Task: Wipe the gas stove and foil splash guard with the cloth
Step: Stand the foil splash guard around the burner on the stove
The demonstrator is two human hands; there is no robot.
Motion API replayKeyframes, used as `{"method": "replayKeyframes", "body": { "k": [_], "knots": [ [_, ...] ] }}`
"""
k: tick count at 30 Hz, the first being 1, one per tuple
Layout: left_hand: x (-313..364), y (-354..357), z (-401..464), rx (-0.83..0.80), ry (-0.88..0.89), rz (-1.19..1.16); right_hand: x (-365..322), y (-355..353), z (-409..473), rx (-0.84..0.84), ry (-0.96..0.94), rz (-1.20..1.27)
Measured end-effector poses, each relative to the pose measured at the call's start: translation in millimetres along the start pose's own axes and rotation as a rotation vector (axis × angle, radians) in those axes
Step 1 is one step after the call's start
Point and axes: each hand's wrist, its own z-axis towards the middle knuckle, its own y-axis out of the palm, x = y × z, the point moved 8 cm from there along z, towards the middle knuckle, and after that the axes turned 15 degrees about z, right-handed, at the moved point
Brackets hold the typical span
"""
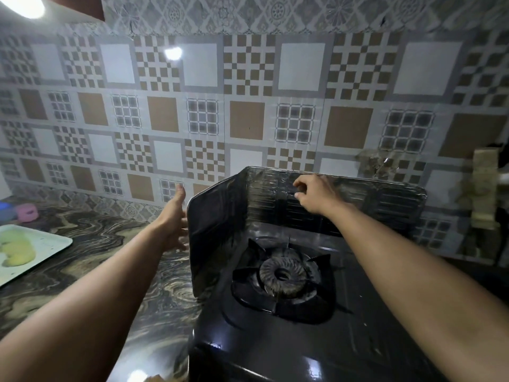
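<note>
A glossy black single-burner gas stove (289,340) sits on the marbled counter; a dull silver folded foil splash guard (220,216) stands upright around its back and left edges.

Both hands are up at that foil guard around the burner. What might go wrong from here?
The foil guard looks thin and stands loosely around the stove. With the left hand outside its side panel and the right hand at its back panel, a firm push might bend it or tip it onto the burner. Its top edge may also scratch fingers. No cloth is clearly in either hand, so wiping may not start yet.
</note>
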Motion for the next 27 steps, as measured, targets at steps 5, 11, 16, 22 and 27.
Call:
{"method": "replayKeyframes", "body": {
  "k": [5, 11, 16, 22, 27],
  "knots": [
    [-15.3, -12.8, -16.2, 0.088, -0.001, 0.006, -33.4, 12.7, -44.4, -0.066, -0.007, 0.024],
    [-32.8, -21.4, -58.9, 0.107, 0.038, 0.005, -73.3, 42.1, -102.0, -0.157, -0.013, 0.032],
    [-71.0, -27.9, -76.9, 0.08, -0.009, 0.322, -104.0, 78.0, -145.8, -0.259, -0.008, 0.047],
    [-158.8, -7.9, -100.3, -0.194, -0.082, 0.828, -141.1, 138.7, -209.1, -0.442, -0.022, 0.078],
    [-231.9, 12.1, -129.9, -0.364, -0.225, 0.849, -153.2, 192.3, -268.7, -0.697, 0.098, 0.116]
  ]
}}
